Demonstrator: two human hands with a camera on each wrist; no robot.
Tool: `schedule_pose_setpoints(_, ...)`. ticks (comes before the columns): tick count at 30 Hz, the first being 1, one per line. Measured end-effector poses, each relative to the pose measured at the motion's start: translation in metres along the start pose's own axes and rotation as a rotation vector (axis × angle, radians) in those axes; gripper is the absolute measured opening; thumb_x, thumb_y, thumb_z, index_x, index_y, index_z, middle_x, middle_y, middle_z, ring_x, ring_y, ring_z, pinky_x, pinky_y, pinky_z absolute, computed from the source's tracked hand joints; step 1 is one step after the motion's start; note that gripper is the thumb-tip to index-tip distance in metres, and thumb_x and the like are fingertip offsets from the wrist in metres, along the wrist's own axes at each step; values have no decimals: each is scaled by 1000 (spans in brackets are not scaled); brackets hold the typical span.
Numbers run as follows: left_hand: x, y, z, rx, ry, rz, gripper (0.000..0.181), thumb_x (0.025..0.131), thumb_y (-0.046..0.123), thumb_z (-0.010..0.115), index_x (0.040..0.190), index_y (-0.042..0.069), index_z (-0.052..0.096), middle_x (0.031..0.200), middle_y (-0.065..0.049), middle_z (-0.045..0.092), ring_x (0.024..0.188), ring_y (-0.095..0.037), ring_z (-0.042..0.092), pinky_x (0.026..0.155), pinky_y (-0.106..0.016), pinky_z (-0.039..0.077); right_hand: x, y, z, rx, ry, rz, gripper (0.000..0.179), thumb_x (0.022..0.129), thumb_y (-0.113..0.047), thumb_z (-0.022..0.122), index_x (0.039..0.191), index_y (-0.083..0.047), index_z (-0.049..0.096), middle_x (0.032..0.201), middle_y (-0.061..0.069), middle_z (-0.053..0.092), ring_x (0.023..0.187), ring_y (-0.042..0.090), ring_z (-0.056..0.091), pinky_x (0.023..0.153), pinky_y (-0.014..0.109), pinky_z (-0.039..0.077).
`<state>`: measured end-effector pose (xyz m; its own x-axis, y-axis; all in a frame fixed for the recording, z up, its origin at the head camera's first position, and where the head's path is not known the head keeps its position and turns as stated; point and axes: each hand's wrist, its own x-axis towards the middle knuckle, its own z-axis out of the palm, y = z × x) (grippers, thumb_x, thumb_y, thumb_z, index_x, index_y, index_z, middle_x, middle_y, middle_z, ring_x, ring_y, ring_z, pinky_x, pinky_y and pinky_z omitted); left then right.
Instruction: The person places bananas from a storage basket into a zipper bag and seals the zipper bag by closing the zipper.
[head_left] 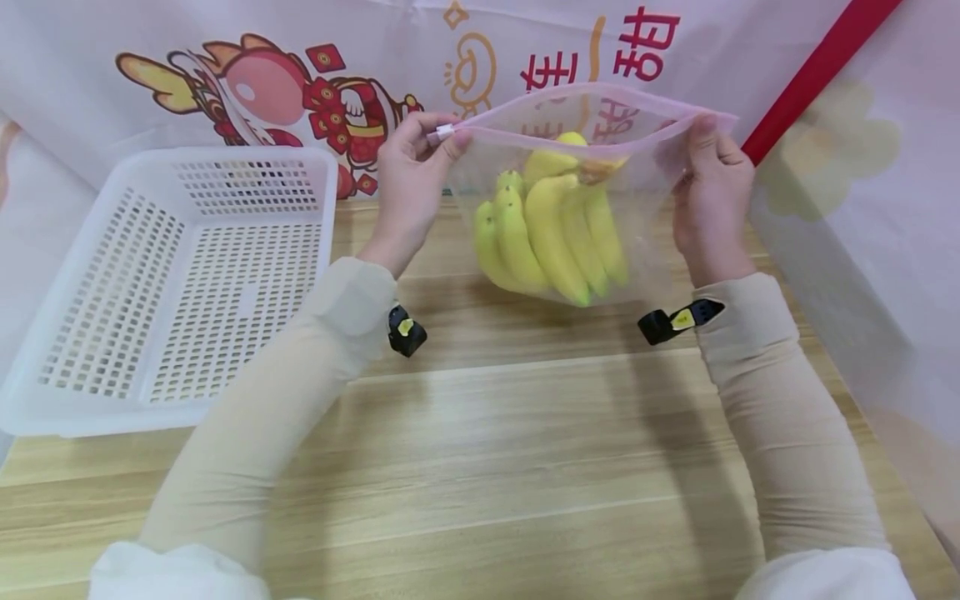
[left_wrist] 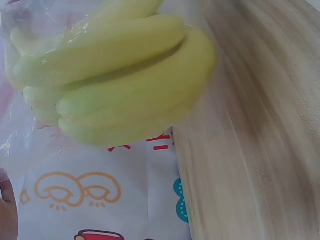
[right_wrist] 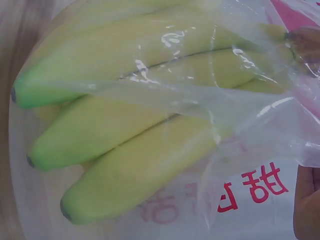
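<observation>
A clear zip bag (head_left: 652,242) with a pink top edge hangs between both hands, its mouth parted. Yellow bananas (head_left: 558,225) with green tips lie inside it; they fill much of the left wrist view, and the right wrist view shows the bananas (right_wrist: 145,125) through wrinkled plastic. My left hand (head_left: 416,175) pinches the bag's left top corner by the white slider (head_left: 444,132). At the opposite top corner, my right hand (head_left: 712,187) grips the pink edge between thumb and fingers. Only small parts of each hand show in the wrist views.
A white perforated plastic basket (head_left: 240,333) stands on the left of the wooden table (head_left: 480,467). Behind the table hangs a white cloth (head_left: 442,50) with printed cartoon figures and red characters. A red strip (head_left: 817,79) runs down at the back right.
</observation>
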<state>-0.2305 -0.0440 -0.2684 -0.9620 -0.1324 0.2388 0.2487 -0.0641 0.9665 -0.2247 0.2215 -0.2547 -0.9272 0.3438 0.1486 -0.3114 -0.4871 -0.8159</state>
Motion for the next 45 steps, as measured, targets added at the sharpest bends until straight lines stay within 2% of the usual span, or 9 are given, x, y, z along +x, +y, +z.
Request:
schedule_pose_setpoints(3,1,3,-1,0,7,-3,20,86,16,68,102,7,64,102,-6,69,95,-11,64,93,-22,53,0,-1,-1,72,26,91,24,91,-17,56,87,-2,74,85,6,72,81,15,62,71,22,53)
schedule_pose_setpoints(9,3,6,-3,-16,-25,-6,12,88,15,66,98,11,60,96,3,64,98,-11,62,96,-24,51,3,-3,-7,238,75,304,23,90,-17,60,108,-4,67,103,6,69,97,17,62,98,27,49)
schedule_pose_setpoints(15,4,9,-6,-41,-52,10,9,89,15,62,96,14,56,101,1,66,104,-15,61,99,-26,49,11,-1,-9,315,164,436,24,87,-17,65,109,-8,66,108,3,69,104,18,60,102,27,47)
schedule_pose_setpoints(23,8,10,-9,-27,-59,11,9,89,17,62,97,16,57,94,5,63,101,-14,62,99,-28,49,13,1,-11,78,64,416,31,83,-25,64,108,-7,70,92,5,71,79,15,64,67,22,58)
schedule_pose_setpoints(27,9,10,-8,-61,-51,-6,13,87,17,65,99,13,61,95,1,68,95,-14,64,97,-27,51,17,5,-11,-8,87,431,28,83,-26,66,104,-8,72,89,2,69,79,13,61,65,20,54)
schedule_pose_setpoints(35,7,12,-5,-13,-50,-16,20,86,16,67,104,8,64,104,-9,72,87,-12,67,90,-24,55,22,15,-10,-28,140,507,17,89,-23,64,99,-9,69,88,2,67,80,13,60,65,22,51)
schedule_pose_setpoints(39,8,14,-6,11,-51,-23,21,86,16,68,105,8,65,103,-8,72,85,-11,67,84,-21,55,23,12,-2,-230,135,458,18,91,-26,64,103,-12,65,102,-1,61,95,12,55,85,23,50)
schedule_pose_setpoints(42,8,15,-7,20,-53,-26,21,86,15,68,105,7,65,101,-7,72,84,-11,67,81,-20,55,24,4,4,-476,127,379,29,93,-30,60,120,-19,56,124,-6,53,116,9,46,107,24,39)
schedule_pose_setpoints(45,9,16,-8,55,-72,-36,23,88,17,66,109,7,64,105,-7,72,88,-11,67,83,-21,54,21,-5,13,-673,97,272,44,96,-33,55,137,-26,41,144,-12,40,134,4,35,115,20,31)
